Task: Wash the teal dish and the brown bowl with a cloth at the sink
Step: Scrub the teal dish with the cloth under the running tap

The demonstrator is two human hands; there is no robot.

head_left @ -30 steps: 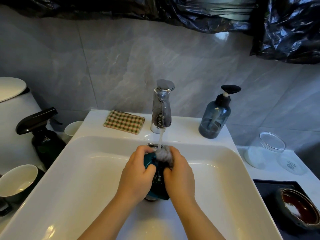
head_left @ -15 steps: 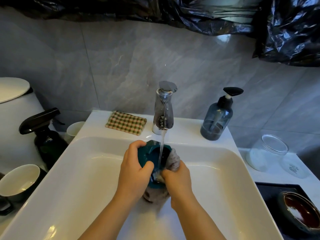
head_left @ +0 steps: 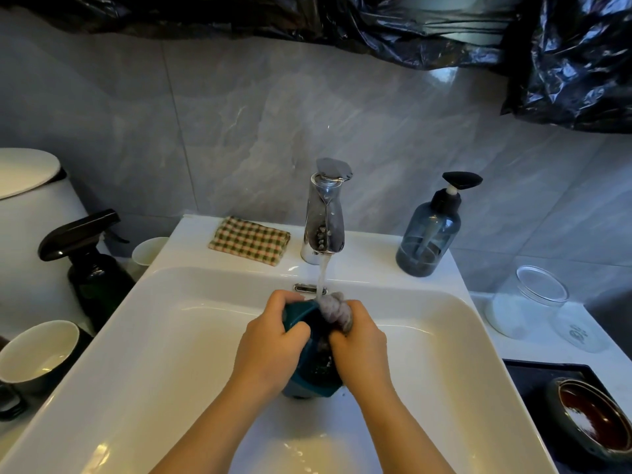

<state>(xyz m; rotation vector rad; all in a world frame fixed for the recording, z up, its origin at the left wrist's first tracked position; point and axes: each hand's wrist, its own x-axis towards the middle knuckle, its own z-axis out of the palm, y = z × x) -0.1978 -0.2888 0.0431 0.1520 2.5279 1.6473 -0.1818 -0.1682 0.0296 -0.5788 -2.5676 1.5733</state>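
Over the white sink (head_left: 444, 354), my left hand (head_left: 270, 343) grips the teal dish (head_left: 309, 383) by its left rim, holding it on edge. My right hand (head_left: 360, 347) clutches a grey cloth (head_left: 335, 311) against the dish's top right rim. Water runs from the chrome faucet (head_left: 325, 213) onto the cloth. Both hands hide most of the dish. The brown bowl (head_left: 596, 417) sits on a dark mat (head_left: 533, 374) at the lower right, away from both hands.
A checked cloth (head_left: 249, 239) lies on the sink's back ledge, left of the faucet. A soap pump bottle (head_left: 431, 234) stands to its right. A glass jar (head_left: 526, 302) is on the right counter. A spray bottle (head_left: 89, 265), a white cup (head_left: 150, 249) and a bowl (head_left: 37, 354) stand at left.
The dish has turned in my hands, its open inside no longer facing the stream. My right hand brought the cloth up to the top rim, under the water.
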